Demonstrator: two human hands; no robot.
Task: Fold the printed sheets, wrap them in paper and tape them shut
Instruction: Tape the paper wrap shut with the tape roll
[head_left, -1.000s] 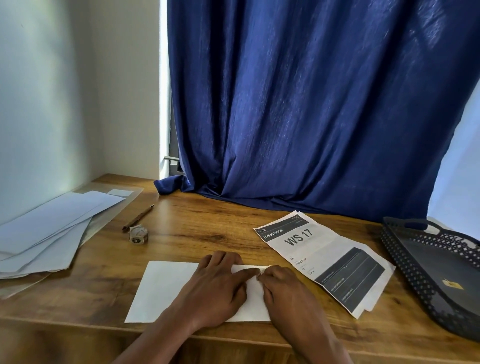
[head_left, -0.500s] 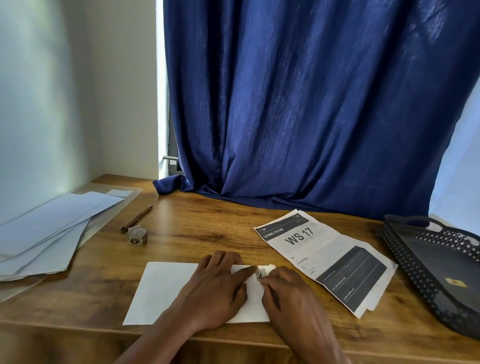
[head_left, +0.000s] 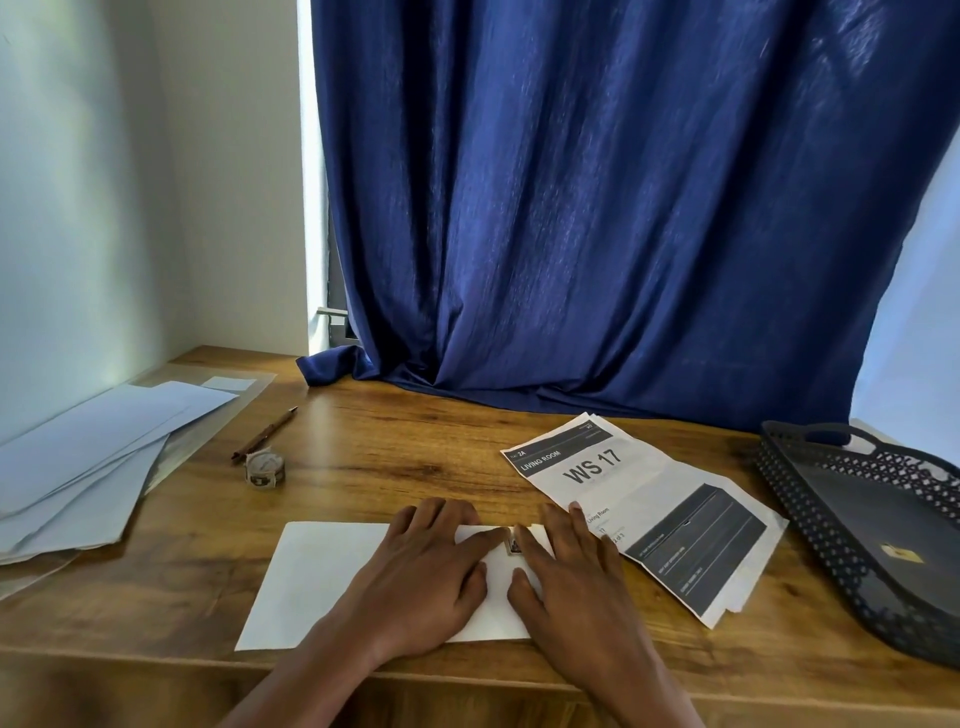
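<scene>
A white wrapped paper packet (head_left: 317, 577) lies near the desk's front edge. My left hand (head_left: 426, 571) lies flat on its right half, fingers straight. My right hand (head_left: 566, 571) presses flat beside it, its fingers spread over the packet's right end. Between the two index fingertips a small patterned piece of tape (head_left: 514, 546) sits on the packet's top edge. Folded printed sheets (head_left: 649, 499) marked "WS 17" lie to the right, partly under my right fingertips. A small roll of patterned tape (head_left: 265, 469) stands at the left.
A brown pen (head_left: 265, 434) lies behind the tape roll. Several blank sheets (head_left: 88, 457) are stacked at the far left. A dark perforated tray (head_left: 810, 499) sits at the right edge. A blue curtain (head_left: 623, 208) hangs behind the desk (head_left: 415, 452).
My right hand has spread out and flattened on the packet's right end, uncovering the piece of tape. The left hand has stayed in place on the packet.
</scene>
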